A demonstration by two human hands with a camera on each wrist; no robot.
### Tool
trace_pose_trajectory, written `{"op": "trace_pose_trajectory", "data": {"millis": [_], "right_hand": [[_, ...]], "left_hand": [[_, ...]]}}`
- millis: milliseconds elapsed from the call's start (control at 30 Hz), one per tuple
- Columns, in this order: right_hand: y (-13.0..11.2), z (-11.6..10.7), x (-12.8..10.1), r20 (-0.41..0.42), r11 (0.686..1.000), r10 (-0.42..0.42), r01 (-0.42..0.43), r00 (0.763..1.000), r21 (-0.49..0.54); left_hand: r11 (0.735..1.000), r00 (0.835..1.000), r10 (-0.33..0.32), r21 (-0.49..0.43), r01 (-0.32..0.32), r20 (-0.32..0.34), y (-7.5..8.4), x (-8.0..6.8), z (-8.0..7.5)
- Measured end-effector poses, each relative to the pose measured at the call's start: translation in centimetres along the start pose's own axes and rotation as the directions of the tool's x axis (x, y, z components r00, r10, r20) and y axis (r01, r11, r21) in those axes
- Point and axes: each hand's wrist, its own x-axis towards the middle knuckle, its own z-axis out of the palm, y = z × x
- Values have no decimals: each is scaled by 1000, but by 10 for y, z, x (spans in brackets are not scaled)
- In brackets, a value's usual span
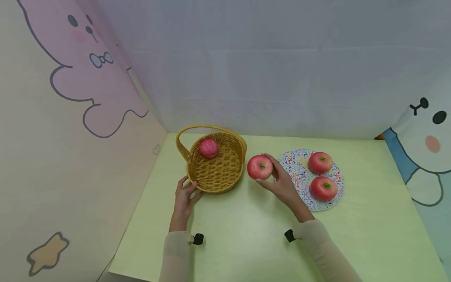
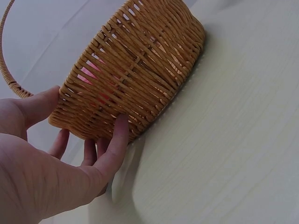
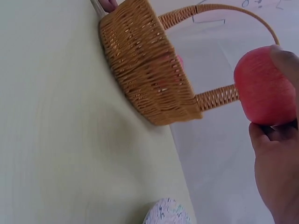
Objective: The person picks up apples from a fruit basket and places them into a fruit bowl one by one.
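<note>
My right hand (image 1: 283, 187) holds a red apple (image 1: 260, 167) between thumb and fingers, just right of the basket and above the table. In the right wrist view that apple (image 3: 264, 87) overlaps the basket's handle. My left hand (image 1: 183, 199) grips the near left side of the round wicker basket (image 1: 215, 178), thumb at the rim and fingers against the outer weave (image 2: 126, 70). Inside the basket, toward the back left, lies one pinkish-red fruit (image 1: 209, 149). Two more red apples, one behind (image 1: 320, 163) and one in front (image 1: 323, 188), sit on the patterned round plate (image 1: 299, 176).
The basket's tall arched handle (image 1: 208, 126) leans toward the back left. Pale green tabletop (image 1: 239, 243) spreads in front of the basket and plate. A grey-white cloth wall (image 1: 267, 94) rises behind the table, with cartoon-printed panels on both sides.
</note>
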Motion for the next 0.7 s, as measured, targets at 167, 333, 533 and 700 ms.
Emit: {"op": "trace_pose_trajectory", "data": {"millis": [167, 333, 533, 700], "right_hand": [[10, -9, -4, -116, 996, 78, -82, 990, -28], [22, -18, -8, -241, 992, 115, -125, 964, -28], [29, -29, -7, -375, 989, 135, -150, 917, -11], [37, -36, -3, -454, 981, 177, -193, 873, 12]], "left_hand": [[1000, 1000, 6, -16, -6, 12, 3, -1, 1], [1000, 1000, 7, 2, -7, 6, 4, 0, 0], [1000, 1000, 14, 17, -14, -5, 3, -1, 0], [1000, 1000, 15, 17, -15, -5, 1, 0, -2]]}}
